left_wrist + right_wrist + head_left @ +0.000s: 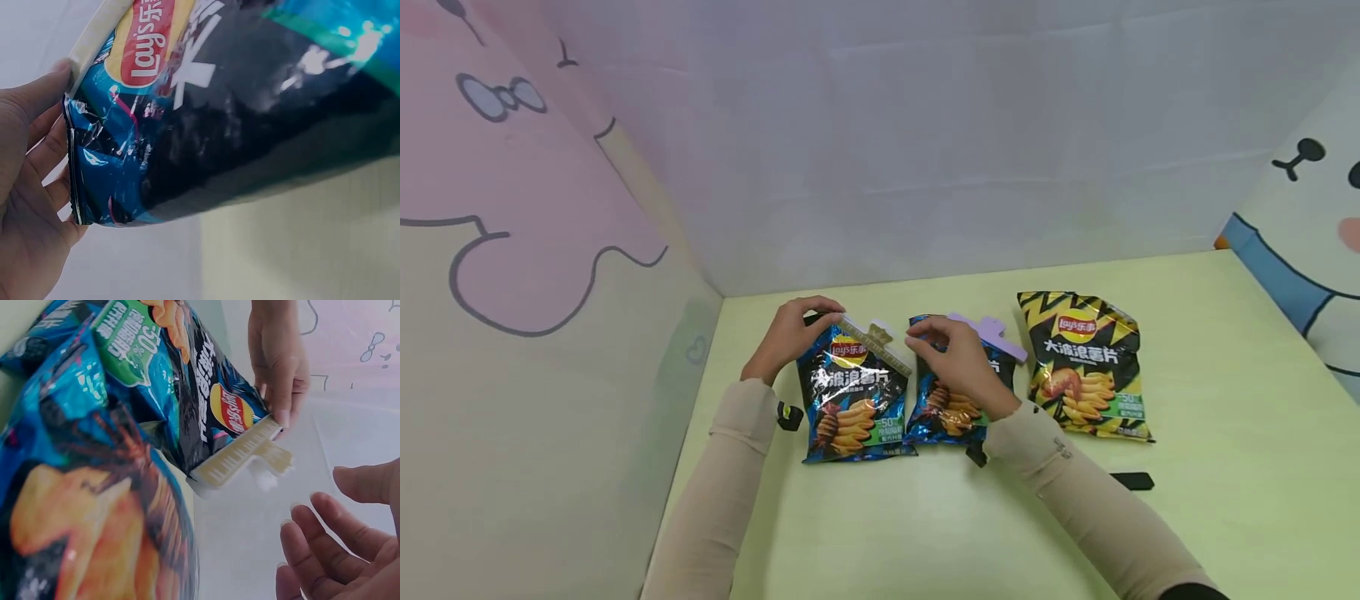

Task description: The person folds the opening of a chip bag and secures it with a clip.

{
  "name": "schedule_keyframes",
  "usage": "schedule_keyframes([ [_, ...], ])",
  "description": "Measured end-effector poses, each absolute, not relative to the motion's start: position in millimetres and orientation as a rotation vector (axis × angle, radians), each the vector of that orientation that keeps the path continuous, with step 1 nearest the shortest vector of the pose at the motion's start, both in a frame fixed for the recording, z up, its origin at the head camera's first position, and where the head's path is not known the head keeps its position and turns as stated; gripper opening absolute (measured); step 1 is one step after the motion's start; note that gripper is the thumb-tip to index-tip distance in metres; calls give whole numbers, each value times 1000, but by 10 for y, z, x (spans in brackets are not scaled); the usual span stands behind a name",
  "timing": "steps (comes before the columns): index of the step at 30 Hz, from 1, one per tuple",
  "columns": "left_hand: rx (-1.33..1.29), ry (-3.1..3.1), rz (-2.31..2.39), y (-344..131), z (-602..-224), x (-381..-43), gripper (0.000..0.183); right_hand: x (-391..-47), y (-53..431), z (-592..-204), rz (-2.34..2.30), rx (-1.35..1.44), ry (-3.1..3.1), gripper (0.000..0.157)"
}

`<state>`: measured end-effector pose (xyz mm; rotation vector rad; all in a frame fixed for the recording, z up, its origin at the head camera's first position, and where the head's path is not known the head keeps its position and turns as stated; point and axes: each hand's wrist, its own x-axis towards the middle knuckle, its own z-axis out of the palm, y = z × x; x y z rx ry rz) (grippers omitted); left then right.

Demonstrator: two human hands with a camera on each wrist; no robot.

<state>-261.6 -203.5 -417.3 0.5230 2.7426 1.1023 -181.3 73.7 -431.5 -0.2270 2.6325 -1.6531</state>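
Note:
A blue and black potato chip bag [850,408] lies at the left with a white and gold sealing clip [880,343] slanting across its upper right corner. My left hand [796,333] grips the bag's top left corner, and its thumb touches the end of the clip, as the left wrist view shows. My right hand [958,358] hovers over a second blue chip bag [951,417], just right of the clip. In the right wrist view the fingers [325,550] of that hand are loosely bent, apart from the clip, and hold nothing. A purple sealing clip [992,335] sits across the second bag's top.
A yellow and black chip bag [1086,367] lies to the right on the pale yellow table [880,525]. Partly behind my right forearm is a flat black object [1132,481]. Walls with cartoon prints stand at the left and right, and a plain pale wall [925,167] at the back.

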Motion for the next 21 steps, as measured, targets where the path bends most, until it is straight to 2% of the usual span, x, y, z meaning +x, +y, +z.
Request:
schedule_keyframes([
  [9,439,2728,1043,-2046,-4379,-2794,27,-1683,995,-4376,-1721,-278,2643,18],
  [21,388,2664,1011,-2025,-4609,-2946,31,-1567,1342,-4421,-1701,-113,2680,20],
])
